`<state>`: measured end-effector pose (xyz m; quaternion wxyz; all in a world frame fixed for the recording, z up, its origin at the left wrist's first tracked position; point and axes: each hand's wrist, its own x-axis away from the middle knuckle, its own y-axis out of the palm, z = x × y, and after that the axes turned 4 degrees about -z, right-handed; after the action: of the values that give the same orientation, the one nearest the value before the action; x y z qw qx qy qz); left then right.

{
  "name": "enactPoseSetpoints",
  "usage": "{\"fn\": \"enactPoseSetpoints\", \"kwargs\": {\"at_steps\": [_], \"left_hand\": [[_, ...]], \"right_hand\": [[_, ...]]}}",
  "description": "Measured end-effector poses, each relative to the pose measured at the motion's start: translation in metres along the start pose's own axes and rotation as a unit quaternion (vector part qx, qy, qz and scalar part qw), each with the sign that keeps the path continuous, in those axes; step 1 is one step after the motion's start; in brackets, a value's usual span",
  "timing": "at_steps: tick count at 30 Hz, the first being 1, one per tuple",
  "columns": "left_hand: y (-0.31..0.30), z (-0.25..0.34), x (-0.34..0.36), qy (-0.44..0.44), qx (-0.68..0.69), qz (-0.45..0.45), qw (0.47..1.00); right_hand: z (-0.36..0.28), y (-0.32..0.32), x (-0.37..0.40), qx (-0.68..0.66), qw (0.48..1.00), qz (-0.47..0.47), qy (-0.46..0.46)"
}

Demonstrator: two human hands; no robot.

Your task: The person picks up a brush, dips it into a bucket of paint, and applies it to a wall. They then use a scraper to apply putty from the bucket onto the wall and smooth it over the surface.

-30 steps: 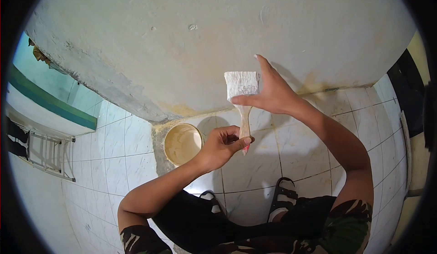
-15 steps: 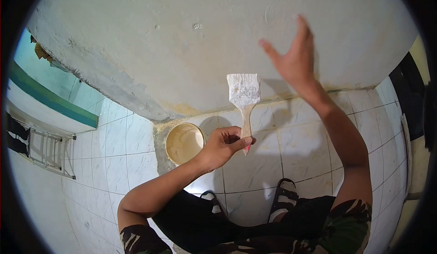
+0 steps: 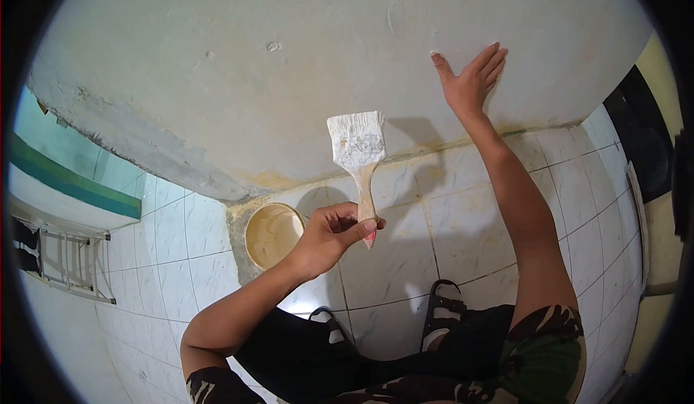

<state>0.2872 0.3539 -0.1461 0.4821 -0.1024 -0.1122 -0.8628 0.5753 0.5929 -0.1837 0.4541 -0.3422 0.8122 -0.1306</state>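
A wide paintbrush (image 3: 359, 151), its bristles and ferrule coated white, points up and away from me. My left hand (image 3: 334, 237) is closed round the lower end of its wooden handle, where a bit of red shows. Farther right, my right hand (image 3: 471, 84) lies against the pale plastered wall (image 3: 289, 93), fingers stretched out and thumb spread; white smears show on the fingertips. A round bucket (image 3: 275, 236) with a cream-coloured inside stands on the floor just left of my left hand.
White tiles (image 3: 390, 266) cover the floor up to the wall's stained base. My sandalled feet (image 3: 444, 313) rest on them. At the far left is a metal ladder (image 3: 72, 263), beside a low wall with a green band (image 3: 69, 180). A dark object (image 3: 636, 136) stands at the far right.
My right hand, blurred and raised earlier, now lies against the wall with its fingers extended. The view has shifted slightly, and my left hand still holds the paintbrush.
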Motion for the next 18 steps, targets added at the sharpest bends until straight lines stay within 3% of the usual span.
{"fn": "enactPoseSetpoints", "kwargs": {"at_steps": [6,8,12,15,18], "left_hand": [[0.004,0.000,0.001,0.012,-0.005,-0.007,1.000],[0.007,0.005,0.006,0.001,0.001,0.006,1.000],[0.005,0.007,0.010,0.014,-0.009,0.001,1.000],[0.006,0.007,0.012,0.010,-0.008,0.008,1.000],[0.006,0.005,0.009,0.015,-0.017,0.007,1.000]], "right_hand": [[0.029,-0.011,0.037,0.134,0.983,-0.126,-0.023],[0.039,-0.007,0.048,0.146,0.962,-0.219,0.074],[0.025,-0.022,0.031,0.099,0.966,-0.217,0.099],[0.016,-0.033,-0.001,0.105,0.983,-0.143,0.036],[0.009,-0.040,-0.010,0.135,0.968,-0.171,0.123]]}}
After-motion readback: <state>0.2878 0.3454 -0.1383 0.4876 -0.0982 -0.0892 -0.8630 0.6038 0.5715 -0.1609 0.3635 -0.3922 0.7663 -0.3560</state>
